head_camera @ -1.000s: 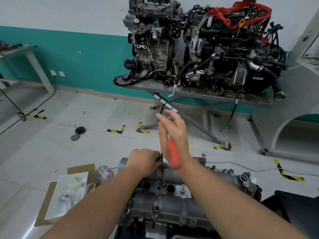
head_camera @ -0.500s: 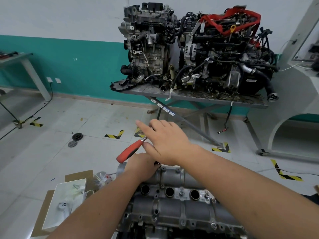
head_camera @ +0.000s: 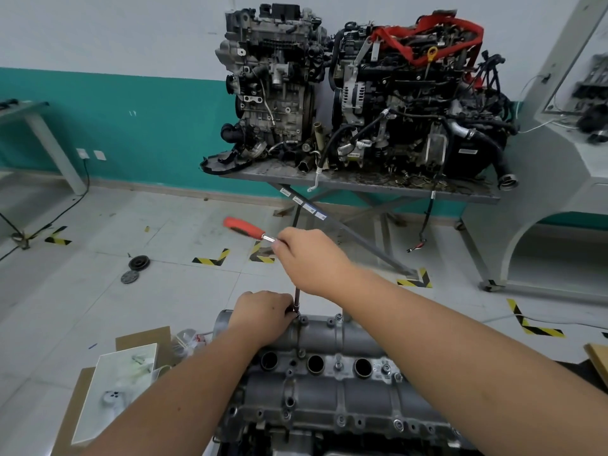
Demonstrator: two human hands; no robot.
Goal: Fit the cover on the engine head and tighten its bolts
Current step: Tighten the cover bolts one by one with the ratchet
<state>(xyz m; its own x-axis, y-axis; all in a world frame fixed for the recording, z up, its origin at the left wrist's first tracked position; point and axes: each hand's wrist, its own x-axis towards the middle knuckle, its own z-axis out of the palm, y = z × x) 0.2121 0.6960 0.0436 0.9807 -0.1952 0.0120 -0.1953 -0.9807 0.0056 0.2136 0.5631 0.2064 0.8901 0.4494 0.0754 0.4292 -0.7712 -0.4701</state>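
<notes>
The grey metal cover (head_camera: 332, 386) lies on the engine head at the bottom centre, with three round holes along its top and several bolts around its rim. My right hand (head_camera: 311, 258) grips the head of a ratchet wrench whose red handle (head_camera: 244, 228) points up and to the left. A dark extension bar (head_camera: 297, 299) runs straight down from it to a bolt at the cover's far left corner. My left hand (head_camera: 263, 312) pinches the lower end of that bar against the cover, hiding the bolt.
Two full engines (head_camera: 362, 93) stand on a steel table (head_camera: 362, 184) against the teal wall. Flattened cardboard with a white box (head_camera: 115, 386) lies at lower left. Two dark discs (head_camera: 138, 263) rest on the tiled floor. A white cabinet (head_camera: 566, 199) stands at right.
My right hand has swung the red handle from pointing toward me, round to the left and up. My left hand stayed on the bar at the corner bolt.
</notes>
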